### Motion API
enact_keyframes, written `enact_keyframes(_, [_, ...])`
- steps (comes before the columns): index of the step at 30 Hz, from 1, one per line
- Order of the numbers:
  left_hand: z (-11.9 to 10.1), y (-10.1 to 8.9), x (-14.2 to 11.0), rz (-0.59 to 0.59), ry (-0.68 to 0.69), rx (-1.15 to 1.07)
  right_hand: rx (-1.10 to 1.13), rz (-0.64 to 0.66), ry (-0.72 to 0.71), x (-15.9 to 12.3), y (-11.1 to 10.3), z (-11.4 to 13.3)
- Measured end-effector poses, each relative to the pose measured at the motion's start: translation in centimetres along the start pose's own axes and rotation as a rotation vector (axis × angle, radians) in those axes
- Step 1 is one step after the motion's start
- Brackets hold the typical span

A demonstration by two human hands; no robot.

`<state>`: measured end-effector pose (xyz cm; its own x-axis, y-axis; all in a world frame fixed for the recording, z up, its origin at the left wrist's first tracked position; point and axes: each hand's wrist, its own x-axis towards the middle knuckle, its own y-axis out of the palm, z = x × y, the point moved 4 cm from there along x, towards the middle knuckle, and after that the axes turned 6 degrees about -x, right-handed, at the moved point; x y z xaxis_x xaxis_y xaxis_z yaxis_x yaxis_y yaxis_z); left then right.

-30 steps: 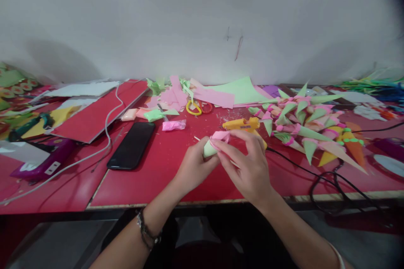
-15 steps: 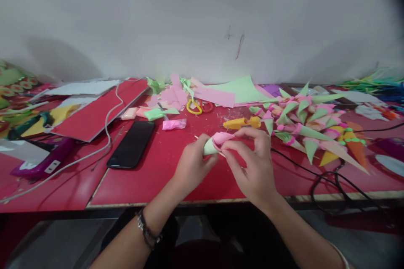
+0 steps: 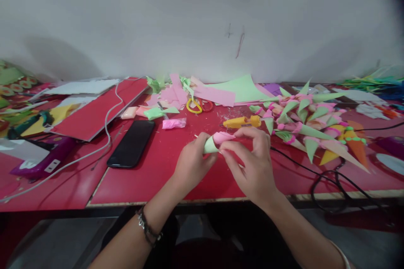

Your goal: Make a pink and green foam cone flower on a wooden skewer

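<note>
Over the red table (image 3: 151, 176) my left hand (image 3: 191, 164) is closed around a pale green paper cone (image 3: 209, 146). A pink foam strip (image 3: 222, 138) sits at the cone's mouth, and my right hand (image 3: 252, 164) pinches it with thumb and fingers. A thin wooden stick pokes out behind the cone. Just beyond my right hand lies a yellow glue gun (image 3: 241, 122) with its black cord running right.
A heap of finished green and pink cones (image 3: 303, 124) lies to the right. A black phone (image 3: 131, 143) lies left of my hands. Yellow and red scissors (image 3: 198, 106), paper scraps, a red board (image 3: 94, 113), a white cable and a purple device (image 3: 41, 160) fill the left.
My right hand has shifted its fingers along the pink strip at the cone's mouth. The glue gun, half covered a second ago, now shows more fully.
</note>
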<state>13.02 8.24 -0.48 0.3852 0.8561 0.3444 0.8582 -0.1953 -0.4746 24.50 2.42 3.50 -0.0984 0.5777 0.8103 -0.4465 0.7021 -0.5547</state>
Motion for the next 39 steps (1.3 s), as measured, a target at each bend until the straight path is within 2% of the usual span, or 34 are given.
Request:
enact_keyframes(3, [-0.2, 0.6, 0.0, 0.050, -0.024, -0.282, 0.197, -0.013, 0.061, -0.2, 0.2, -0.3])
enact_keyframes(6, [-0.5, 1.1, -0.1, 0.095, -0.060, -0.448, 0.480, -0.011, 0.218, -0.6, 0.8, -1.0])
enact_keyframes(10, [-0.7, 1.5, -0.3, 0.124, -0.041, -0.530, 0.705, 0.257, 0.416, -1.1, 2.4, -1.4])
enact_keyframes(12, [-0.6, 1.5, -0.3, 0.102, -0.025, -0.560, 0.721, 0.320, 0.458, -1.1, 2.6, -1.4])
enact_keyframes(18, [-0.2, 1.3, -0.3, 0.068, 0.014, -0.456, 0.598, 0.223, 0.441, -0.8, 1.9, -1.3])
enact_keyframes(20, [-0.2, 1.3, -0.3, 0.098, 0.050, -0.383, 0.537, 0.189, 0.427, -0.7, 1.7, -1.2])
enact_keyframes(24, [-0.4, 2.1, -0.4, 0.307, 0.050, -0.430, 0.494, 0.216, 0.389, -0.4, 1.6, -0.8])
enact_keyframes(27, [-1.0, 2.5, -0.7, 0.470, 0.059, -0.499, 0.635, 0.321, 0.377, -0.4, 1.8, -0.6])
enact_keyframes(29, [-1.6, 2.3, -0.8, 0.523, 0.073, -0.536, 0.750, 0.404, 0.383, -0.5, 2.0, -0.5])
enact_keyframes(33, [-2.2, 1.9, -0.8, 0.555, 0.074, -0.551, 0.853, 0.474, 0.387, -0.7, 2.3, -0.6])
enact_keyframes(39, [-1.2, 2.1, -0.6, 0.479, 0.077, -0.414, 0.702, 0.360, 0.349, -0.5, 2.2, -0.8])
